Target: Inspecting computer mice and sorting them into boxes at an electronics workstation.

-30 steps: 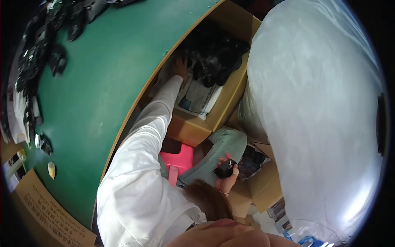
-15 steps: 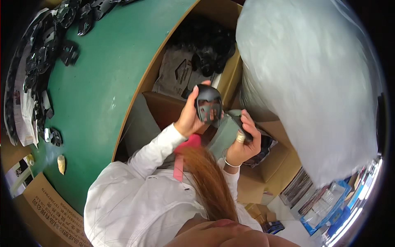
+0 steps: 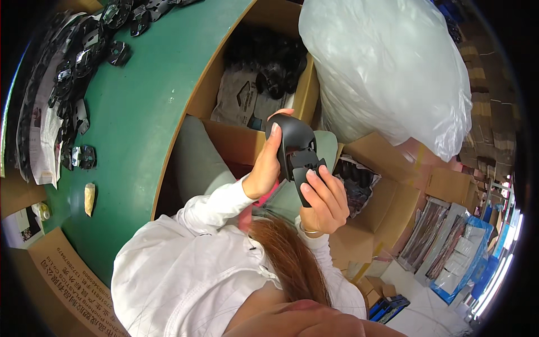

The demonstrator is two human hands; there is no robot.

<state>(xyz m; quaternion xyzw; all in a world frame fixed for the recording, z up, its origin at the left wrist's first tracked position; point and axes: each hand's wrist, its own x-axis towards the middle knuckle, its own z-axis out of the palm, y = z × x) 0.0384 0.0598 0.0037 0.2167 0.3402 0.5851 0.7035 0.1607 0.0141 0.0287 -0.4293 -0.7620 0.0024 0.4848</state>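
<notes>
My left hand [image 3: 265,169] is closed around a black plastic mouse shell [image 3: 298,132], its smooth rounded back turned upward and its open end toward my right hand. Pinched in the fingers of my right hand [image 3: 327,205] is a smaller black plastic cover [image 3: 303,181]. The cover meets the lower end of the shell; whether the two are locked together I cannot tell. Both pieces are held over my lap, beside the edge of the green table [image 3: 146,95].
Black plastic parts [image 3: 84,56] lie in a row at the table's far left. An open carton [image 3: 307,84] behind my hands holds black parts. A large translucent plastic bag [image 3: 387,67] bulges at the right, above another open carton [image 3: 387,208]. A pale stub [image 3: 89,199] lies on the table.
My right hand has come in from the right, bringing its cover against the shell. The shell in my left hand has turned so its smooth back shows more.
</notes>
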